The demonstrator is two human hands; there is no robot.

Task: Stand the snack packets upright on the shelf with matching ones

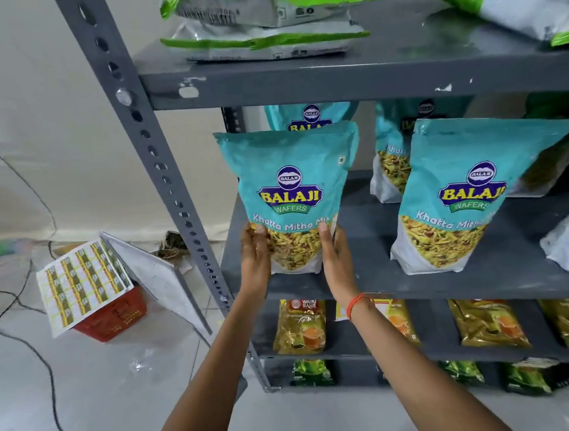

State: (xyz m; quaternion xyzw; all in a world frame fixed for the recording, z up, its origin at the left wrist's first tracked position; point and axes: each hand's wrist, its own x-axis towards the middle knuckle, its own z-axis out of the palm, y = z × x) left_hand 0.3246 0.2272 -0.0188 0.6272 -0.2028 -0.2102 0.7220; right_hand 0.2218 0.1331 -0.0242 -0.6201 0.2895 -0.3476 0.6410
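Rack first, since it's the biggest thing in front of you: grey steel, with flat green-and-white bags up top, the teal Balaji row on the middle shelf, and gold packets below that. You're at the left end of the middle shelf, right by the upright post.

The packet you're holding is a teal Khatta Mitha Mix. It's upright with its base at the front lip of the shelf, though I can't tell if the base is fully seated yet. One matching packet stands right behind it and another is to its right with a gap between, so I'd say it's the correct spot.

Your left hand is flat on the lower left edge and your right hand is on the lower right edge. Fingers on both are straight and pressed together, squeezing the bag from the sides rather than pinching it.

Tips for finishing this well, just my take:
- Slide it back a bit so the whole base sits on the shelf, not on the lip.
- Press the bottom down so it flattens out. Top looks puffy, so it could tip forward.
- Keep the logo facing out, lined up with its neighbour.
- Ease your grip slowly and see if it stands before pulling away.
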